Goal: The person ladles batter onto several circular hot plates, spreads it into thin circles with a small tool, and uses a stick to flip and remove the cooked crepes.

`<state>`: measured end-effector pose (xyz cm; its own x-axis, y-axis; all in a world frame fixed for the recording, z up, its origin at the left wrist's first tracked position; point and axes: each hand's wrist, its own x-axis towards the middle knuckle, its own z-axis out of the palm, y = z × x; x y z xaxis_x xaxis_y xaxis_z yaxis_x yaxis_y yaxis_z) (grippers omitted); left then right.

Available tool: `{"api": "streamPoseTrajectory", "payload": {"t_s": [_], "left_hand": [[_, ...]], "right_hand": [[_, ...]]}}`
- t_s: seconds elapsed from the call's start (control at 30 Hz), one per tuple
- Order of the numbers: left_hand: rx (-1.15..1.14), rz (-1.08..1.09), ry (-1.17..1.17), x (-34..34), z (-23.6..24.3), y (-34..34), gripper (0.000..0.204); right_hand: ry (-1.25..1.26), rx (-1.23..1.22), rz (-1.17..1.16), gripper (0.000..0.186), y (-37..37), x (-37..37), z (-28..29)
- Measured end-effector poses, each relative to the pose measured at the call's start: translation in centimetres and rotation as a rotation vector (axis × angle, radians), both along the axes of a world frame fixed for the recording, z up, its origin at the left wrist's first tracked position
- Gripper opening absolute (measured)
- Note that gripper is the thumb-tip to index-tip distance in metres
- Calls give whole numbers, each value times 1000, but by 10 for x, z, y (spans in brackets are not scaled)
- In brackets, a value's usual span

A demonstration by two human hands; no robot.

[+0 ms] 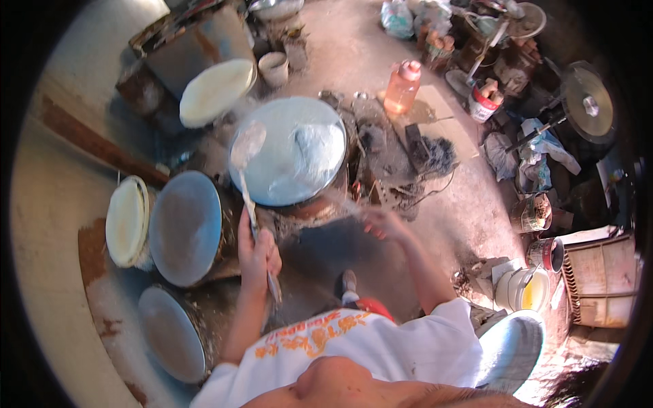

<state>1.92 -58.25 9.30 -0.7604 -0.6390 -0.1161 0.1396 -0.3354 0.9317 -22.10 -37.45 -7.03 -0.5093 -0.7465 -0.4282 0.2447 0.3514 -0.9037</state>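
Observation:
A large round pan (286, 194) in front of me has a pale, wet-looking surface, with bright reflections and some haze near it. My left hand (258, 253) is closed round the long handle of a ladle (246, 190); its round pale head rests on or just above the pan's left side. The handle's end sticks out below my fist. My right hand (382, 223) is right of the pan's near edge, smeared by motion. A faint, thin, pale tool (343, 204) reaches from its fingers toward the pan's rim; its kind is not clear.
Two more round pans (185, 228) (172, 333) stand at the left beside white round lids (127, 221). A pink bottle (403, 87) stands beyond the pan on cardboard. Buckets (522, 289), tins, bags and a standing fan (588, 102) crowd the right. A basin (513, 350) sits near my right side.

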Motion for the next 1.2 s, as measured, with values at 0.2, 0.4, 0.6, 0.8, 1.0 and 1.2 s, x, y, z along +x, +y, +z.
{"api": "streamPoseTrajectory", "payload": {"t_s": [0.2,0.4,0.6,0.8,1.0,1.2], "left_hand": [[46,-64,-14,-58,-4,5,53],[185,-93,-101,-86,8,-9,51],[395,-62,-27,-136,8,-63,38],[1234,-162,133,-156,5,-122,28],[1128,-159,147,-161,-9,-141,30],[936,-28,57,-141,-62,-106,28]], "right_hand": [[630,-99,-105,32,-76,-97,-5],[950,223,-108,39,-80,-45,34],[1072,324,-96,27,-106,-38,7],[676,166,-81,21,-87,-84,29],[861,60,-63,23,-110,-46,33],[420,-24,-442,29,-98,69,-20]]}}
